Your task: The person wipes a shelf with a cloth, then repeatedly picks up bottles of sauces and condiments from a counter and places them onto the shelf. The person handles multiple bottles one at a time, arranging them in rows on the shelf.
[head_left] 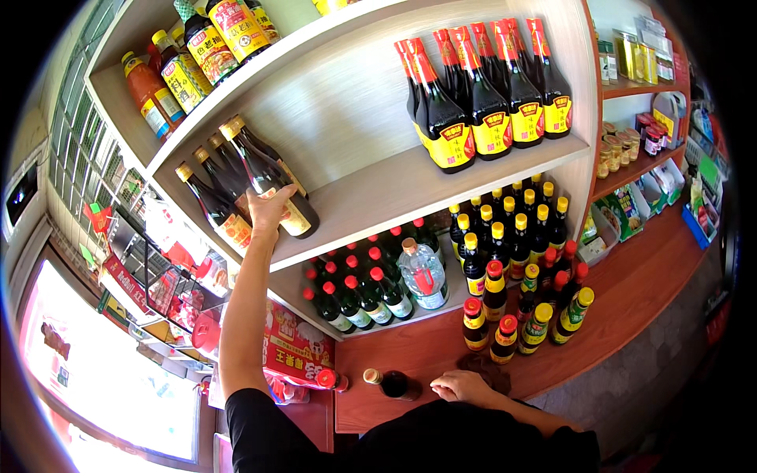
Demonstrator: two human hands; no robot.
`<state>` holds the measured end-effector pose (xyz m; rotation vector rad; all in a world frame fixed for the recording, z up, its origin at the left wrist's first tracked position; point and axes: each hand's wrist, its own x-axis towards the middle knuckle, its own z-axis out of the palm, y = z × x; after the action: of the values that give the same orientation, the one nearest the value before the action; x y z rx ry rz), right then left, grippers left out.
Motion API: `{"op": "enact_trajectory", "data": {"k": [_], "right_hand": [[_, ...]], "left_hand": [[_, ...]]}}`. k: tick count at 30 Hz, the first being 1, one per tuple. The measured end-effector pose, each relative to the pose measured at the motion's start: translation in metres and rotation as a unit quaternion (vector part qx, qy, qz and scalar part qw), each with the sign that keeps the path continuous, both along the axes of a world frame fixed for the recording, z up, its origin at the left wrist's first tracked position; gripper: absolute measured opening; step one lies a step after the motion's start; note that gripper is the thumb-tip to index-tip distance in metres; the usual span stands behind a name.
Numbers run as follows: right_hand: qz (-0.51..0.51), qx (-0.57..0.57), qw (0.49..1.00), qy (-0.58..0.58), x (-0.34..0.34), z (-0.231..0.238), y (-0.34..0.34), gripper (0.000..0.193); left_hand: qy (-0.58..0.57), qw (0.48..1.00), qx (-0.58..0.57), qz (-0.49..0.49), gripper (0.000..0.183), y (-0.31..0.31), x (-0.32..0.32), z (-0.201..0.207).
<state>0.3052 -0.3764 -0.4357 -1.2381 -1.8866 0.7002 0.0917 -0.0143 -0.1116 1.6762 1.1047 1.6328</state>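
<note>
Left hand (270, 206) closed round a dark bottle (276, 183) tilted on the shelf (378, 197); right hand (464, 386) rests loosely curled, empty, on the worktop (615, 315).

We have a single view, from a wide fisheye camera on the person's head. It looks forward and down at a wooden shelf unit (441, 177) close in front, near enough for an arm to reach it. Straight shelf edges bend toward the rim, the person's dark sleeves enter from the lower edge, and a black border rings the picture.
</note>
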Motion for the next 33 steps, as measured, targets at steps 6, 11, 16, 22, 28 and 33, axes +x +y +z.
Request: {"op": "enact_trajectory", "data": {"k": [6,11,16,22,28,33], "right_hand": [[0.02,-0.002,1.0,-0.001,0.0,0.001,0.009,0.019],[0.035,-0.007,0.999,-0.011,-0.002,-0.001,0.016,0.019],[0.044,0.013,0.999,-0.015,-0.004,-0.006,0.021,0.02],[0.036,0.0,0.999,-0.021,-0.005,-0.001,0.019,0.016],[0.011,0.042,0.999,0.005,-0.002,-0.005,0.023,0.013],[0.003,0.031,0.999,-0.009,-0.002,-0.002,0.026,0.012]], "left_hand": [[0.063,0.978,0.001,0.198,0.104,-0.017,0.009,-0.002],[0.167,0.927,0.26,0.213,0.101,-0.018,-0.008,-0.022],[0.235,0.919,0.249,0.194,0.097,-0.032,-0.012,-0.004],[0.282,0.892,0.254,0.246,0.091,-0.021,-0.011,-0.004],[0.294,0.866,0.262,0.308,0.088,-0.003,-0.011,-0.007],[0.297,0.863,0.244,0.327,0.087,0.002,-0.009,-0.005]]}}
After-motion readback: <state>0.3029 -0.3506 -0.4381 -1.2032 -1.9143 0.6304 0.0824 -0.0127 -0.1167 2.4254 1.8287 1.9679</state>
